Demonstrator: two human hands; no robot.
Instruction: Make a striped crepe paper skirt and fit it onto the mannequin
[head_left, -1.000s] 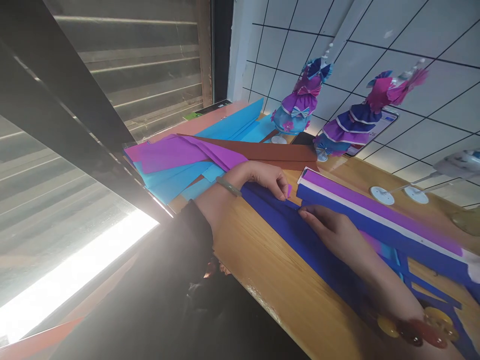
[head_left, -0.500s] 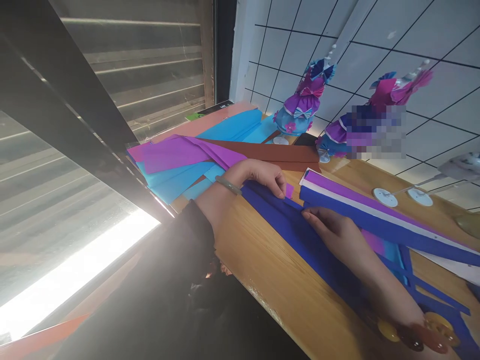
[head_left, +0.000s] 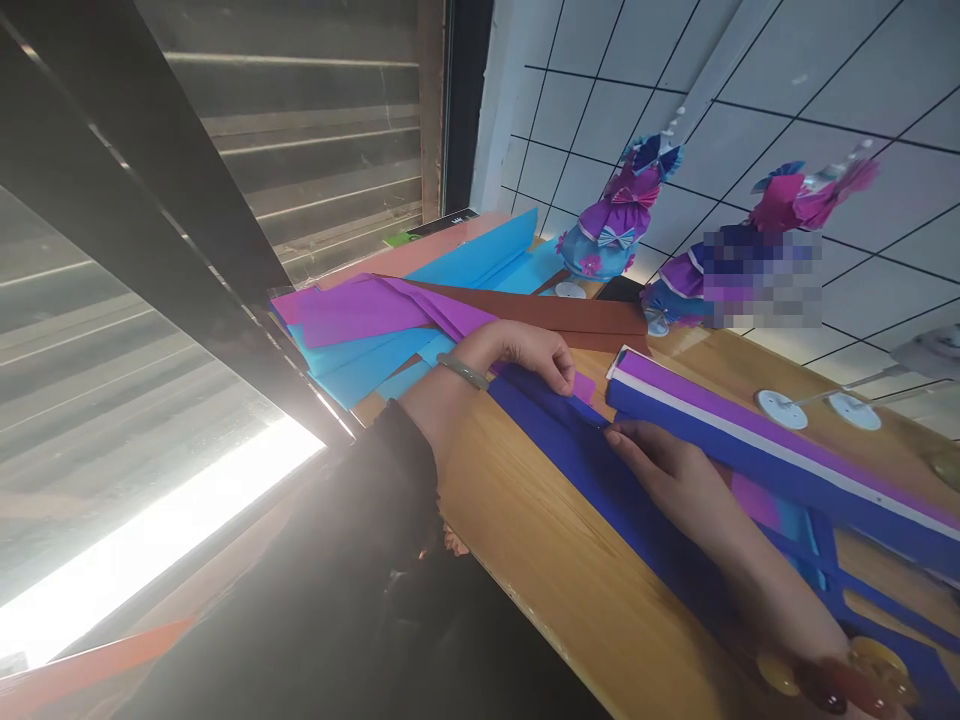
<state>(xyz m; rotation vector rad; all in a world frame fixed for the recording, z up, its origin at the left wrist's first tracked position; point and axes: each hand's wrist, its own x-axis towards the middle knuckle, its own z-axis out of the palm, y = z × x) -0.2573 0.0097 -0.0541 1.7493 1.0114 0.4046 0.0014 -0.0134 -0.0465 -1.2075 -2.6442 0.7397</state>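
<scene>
A long sheet of dark blue crepe paper (head_left: 577,465) runs diagonally over the wooden table (head_left: 540,540). My left hand (head_left: 534,352), a pale bangle at its wrist, pinches the paper's far edge between thumb and curled fingers. A short way along the same edge, my right hand (head_left: 664,460) also has thumb and fingertips closed on the paper. Between the two hands the edge looks narrowly folded or raised. A small purple piece of paper (head_left: 584,388) shows just beyond my left fingertips. The right forearm covers part of the blue sheet.
Purple paper (head_left: 352,312), light blue paper (head_left: 469,255) and brown paper (head_left: 570,312) lie beyond my left hand. A rolled blue, white and purple bundle (head_left: 750,455) lies beyond my right. Paper-dressed figures (head_left: 611,225) stand by the tiled wall (head_left: 600,110), near white round bases (head_left: 781,408).
The view has shifted slightly, so the surroundings sit a little further right and lower. Both hands keep their pinch on the blue paper, with barely any movement.
</scene>
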